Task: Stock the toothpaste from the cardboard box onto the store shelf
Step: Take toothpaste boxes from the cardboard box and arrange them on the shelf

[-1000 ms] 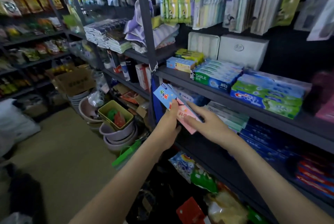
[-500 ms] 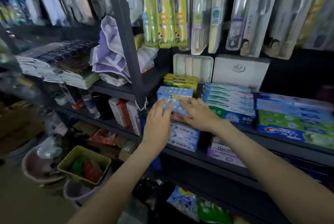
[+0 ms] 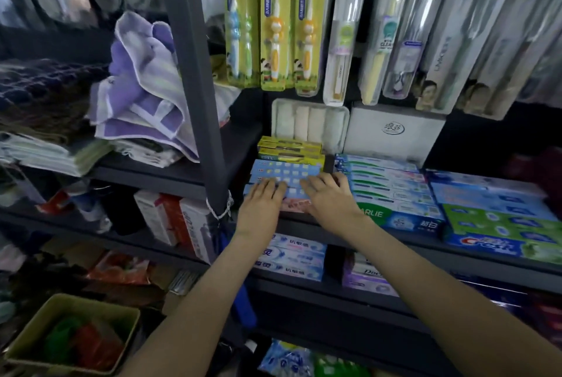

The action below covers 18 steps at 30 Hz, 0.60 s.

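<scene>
Light blue toothpaste boxes (image 3: pixel 287 174) lie in a flat row at the left end of the dark store shelf (image 3: pixel 395 239). My left hand (image 3: pixel 262 204) and my right hand (image 3: pixel 330 197) lie flat on the nearest blue box, fingers straight, side by side. A pink box (image 3: pixel 296 204) shows between the two hands at the shelf's front edge, partly hidden by them. Yellow boxes (image 3: pixel 290 150) sit behind the blue ones. The cardboard box is out of view.
Green-and-white Darlie boxes (image 3: pixel 392 194) and Crest boxes (image 3: pixel 498 224) fill the shelf to the right. Toothbrush packs (image 3: pixel 275 20) hang above. A grey upright post (image 3: pixel 197 78) stands just left of my hands. More toothpaste (image 3: pixel 292 256) sits on the shelf below; a yellow-green basket (image 3: pixel 33 328) at lower left.
A second ago both hands held a blue and pink box in the air below the shelf. They lifted it onto the shelf's left end and now press flat on it.
</scene>
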Each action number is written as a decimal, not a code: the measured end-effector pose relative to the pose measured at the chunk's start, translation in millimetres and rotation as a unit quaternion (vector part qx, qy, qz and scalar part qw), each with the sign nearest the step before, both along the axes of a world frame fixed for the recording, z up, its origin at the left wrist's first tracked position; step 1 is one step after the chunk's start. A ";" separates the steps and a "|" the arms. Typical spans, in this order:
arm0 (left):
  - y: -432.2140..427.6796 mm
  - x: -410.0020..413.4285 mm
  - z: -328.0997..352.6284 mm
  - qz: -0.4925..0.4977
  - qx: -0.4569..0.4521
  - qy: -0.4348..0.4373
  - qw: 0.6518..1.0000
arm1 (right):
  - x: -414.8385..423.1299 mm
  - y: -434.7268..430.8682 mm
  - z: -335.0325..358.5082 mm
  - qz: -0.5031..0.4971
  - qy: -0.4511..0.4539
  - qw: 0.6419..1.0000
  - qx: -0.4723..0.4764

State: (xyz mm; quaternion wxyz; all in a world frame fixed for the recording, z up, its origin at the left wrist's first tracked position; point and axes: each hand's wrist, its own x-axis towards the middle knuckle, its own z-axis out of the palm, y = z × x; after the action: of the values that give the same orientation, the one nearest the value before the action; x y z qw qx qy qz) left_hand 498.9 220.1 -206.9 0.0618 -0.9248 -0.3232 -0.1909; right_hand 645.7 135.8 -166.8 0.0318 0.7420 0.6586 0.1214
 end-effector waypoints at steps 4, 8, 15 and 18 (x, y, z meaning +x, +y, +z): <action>-12.3 3.3 8.5 0.048 0.006 0.002 0.999 | 2.0 -36.7 3.8 0.007 -0.006 0.993 0.114; -79.0 34.3 27.4 -0.011 -0.025 -0.064 0.998 | 15.5 -111.8 5.9 0.022 0.041 0.971 0.235; -273.9 134.3 51.8 -0.258 -0.078 -0.119 0.956 | 78.1 -305.0 28.5 -0.118 0.097 0.951 0.268; -373.7 173.9 59.6 -0.303 -0.088 -0.109 0.942 | 109.4 -412.8 37.4 -0.184 0.090 0.943 0.261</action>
State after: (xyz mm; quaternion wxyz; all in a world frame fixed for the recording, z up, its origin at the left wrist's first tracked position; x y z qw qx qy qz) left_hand 672.8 -153.6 -147.3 -0.1165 -0.9542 -0.0477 -0.2713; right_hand 755.1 -276.9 -129.4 -0.2007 0.8405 0.4555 0.2142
